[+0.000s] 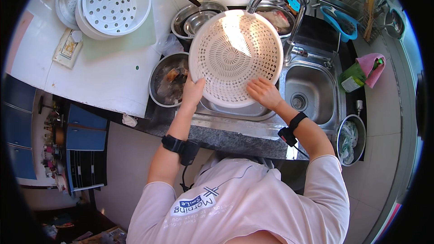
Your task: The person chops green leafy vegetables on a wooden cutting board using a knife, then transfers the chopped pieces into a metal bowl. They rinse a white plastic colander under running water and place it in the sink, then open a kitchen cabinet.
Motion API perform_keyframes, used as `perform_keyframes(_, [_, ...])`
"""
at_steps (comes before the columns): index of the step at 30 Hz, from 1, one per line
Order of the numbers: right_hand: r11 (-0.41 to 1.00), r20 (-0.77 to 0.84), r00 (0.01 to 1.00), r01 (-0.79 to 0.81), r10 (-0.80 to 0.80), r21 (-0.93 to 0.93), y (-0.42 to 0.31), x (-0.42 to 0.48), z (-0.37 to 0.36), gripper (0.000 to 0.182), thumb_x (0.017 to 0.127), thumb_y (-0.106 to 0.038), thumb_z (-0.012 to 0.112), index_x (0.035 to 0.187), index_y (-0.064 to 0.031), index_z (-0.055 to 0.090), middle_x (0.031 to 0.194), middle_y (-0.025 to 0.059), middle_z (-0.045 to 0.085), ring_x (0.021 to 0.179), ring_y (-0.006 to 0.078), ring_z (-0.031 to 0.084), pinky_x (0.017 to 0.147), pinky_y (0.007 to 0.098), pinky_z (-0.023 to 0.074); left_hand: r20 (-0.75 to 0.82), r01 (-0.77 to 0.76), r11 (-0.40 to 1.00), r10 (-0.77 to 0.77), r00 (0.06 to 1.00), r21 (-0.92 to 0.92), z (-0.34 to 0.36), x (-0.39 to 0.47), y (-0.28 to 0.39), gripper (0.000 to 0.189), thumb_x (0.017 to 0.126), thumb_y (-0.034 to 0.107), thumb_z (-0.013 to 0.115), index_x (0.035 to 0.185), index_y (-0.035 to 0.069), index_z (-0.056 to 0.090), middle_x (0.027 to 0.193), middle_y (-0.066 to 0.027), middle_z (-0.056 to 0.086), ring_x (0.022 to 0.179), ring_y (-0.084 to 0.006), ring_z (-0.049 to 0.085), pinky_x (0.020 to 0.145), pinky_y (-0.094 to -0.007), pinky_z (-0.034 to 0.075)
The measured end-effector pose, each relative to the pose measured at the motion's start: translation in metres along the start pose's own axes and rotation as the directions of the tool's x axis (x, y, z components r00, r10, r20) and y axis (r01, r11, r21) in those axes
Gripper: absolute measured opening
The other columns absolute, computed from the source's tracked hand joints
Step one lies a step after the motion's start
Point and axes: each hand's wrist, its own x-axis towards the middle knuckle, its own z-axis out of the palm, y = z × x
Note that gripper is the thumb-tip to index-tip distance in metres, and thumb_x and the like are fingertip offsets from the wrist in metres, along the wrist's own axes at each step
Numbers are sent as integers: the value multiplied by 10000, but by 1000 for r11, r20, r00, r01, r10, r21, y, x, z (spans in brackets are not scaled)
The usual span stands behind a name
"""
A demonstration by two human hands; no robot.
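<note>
A large white plastic colander (230, 56) is held tilted over the left sink basin (261, 112), covering most of it. Its perforated inside faces me, and nothing shows in it. My left hand (193, 93) grips the rim at the near left, thumb on the inner side. At the near right, my right hand (265, 94) has its fingers over the rim against the inner wall; its thumb is hidden. Beside my left hand stands a metal bowl (153, 91) with meat pieces in liquid. The chrome faucet (300, 23) arches behind the colander's right side.
Nested metal bowls (176, 23) and a bowl of meat (276, 20) stand behind. The right basin (310, 84) shows its drain. Further right are a green bottle (352, 76) with a pink cloth and a metal pot (362, 142) holding plastic bags. White steamer baskets (110, 5) sit left.
</note>
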Motion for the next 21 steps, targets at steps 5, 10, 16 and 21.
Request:
perform_keyframes(5, [976, -93, 983, -144, 161, 165, -66, 48, 0, 298, 820, -151, 568, 1102, -54, 578, 1174, 101, 629, 1072, 242, 616, 914, 394, 488, -77, 75, 960, -99, 992, -270, 41, -19, -32, 533, 785, 11, 507, 1313, -1, 444, 1183, -128, 583, 1021, -196, 603, 756, -298, 521])
perform_keyframes(10, [978, 17, 995, -102, 100, 180, -56, 36, -14, 356, 814, -117, 560, 1164, -51, 560, 1239, 93, 580, 1140, 239, 568, 989, 425, 434, 61, 89, 972, -78, 995, -217, 14, -5, -24, 553, 788, -52, 458, 1336, -20, 390, 1206, -183, 560, 1001, -290, 644, 770, -384, 578])
perform_keyframes(16, [962, 130, 959, -264, 253, 74, -32, 30, -19, 494, 716, -84, 666, 1185, -18, 525, 1287, 142, 528, 1216, 272, 498, 1017, 453, 401, 93, 60, 972, -40, 995, -227, 4, -6, -11, 618, 748, -77, 440, 1359, -1, 384, 1234, -165, 541, 1053, -268, 609, 749, -354, 556])
perform_keyframes(21, [776, 93, 962, -261, 255, 574, -88, 50, 1, 737, 684, -108, 708, 1353, -40, 409, 1372, 170, 461, 1258, 295, 468, 1044, 464, 377, -19, 30, 985, -34, 999, -171, 26, -2, -20, 616, 734, -68, 456, 1346, -7, 424, 1263, -140, 536, 1079, -232, 582, 875, -310, 479])
